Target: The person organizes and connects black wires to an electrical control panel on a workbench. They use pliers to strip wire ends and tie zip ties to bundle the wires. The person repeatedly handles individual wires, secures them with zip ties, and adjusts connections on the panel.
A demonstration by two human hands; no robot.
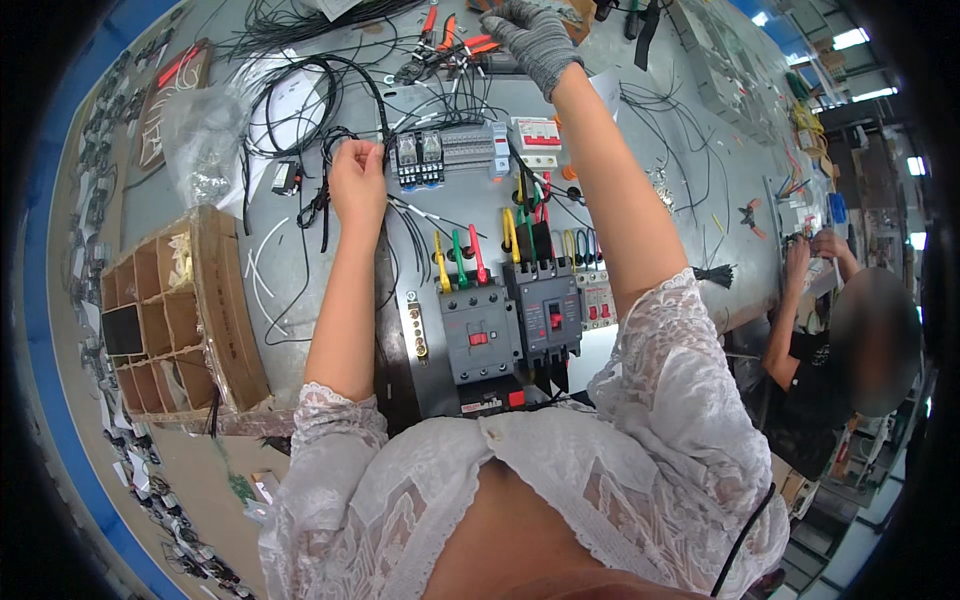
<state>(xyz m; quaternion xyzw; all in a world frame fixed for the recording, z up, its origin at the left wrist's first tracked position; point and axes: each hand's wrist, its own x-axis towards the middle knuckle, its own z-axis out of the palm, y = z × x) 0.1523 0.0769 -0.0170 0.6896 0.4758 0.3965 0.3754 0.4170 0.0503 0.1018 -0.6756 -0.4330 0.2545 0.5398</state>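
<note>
My left hand (357, 182) is bare, its thumb and fingers pinched together on black wires (383, 125) beside the relays. Two clear-topped relays (419, 152) sit to its right on a panel, followed by a row of grey terminal blocks (467, 148). At the far edge, my right hand (532, 42) wears a grey knit glove. Its fingers look stretched out, close to orange-handled pliers (480, 44); their tips are partly hard to make out. Nearer me stand two dark circuit breakers, one grey (478, 335) and one black (546, 310), with yellow, green and red sleeved cables on top.
A divided cardboard box (228, 310) stands at the left, near a clear plastic bag (205, 135). Black wire coils (290, 105) lie at the back left, loose wires (690, 125) at the right. Another person (800, 340) works at the right side, hands on the table's far edge.
</note>
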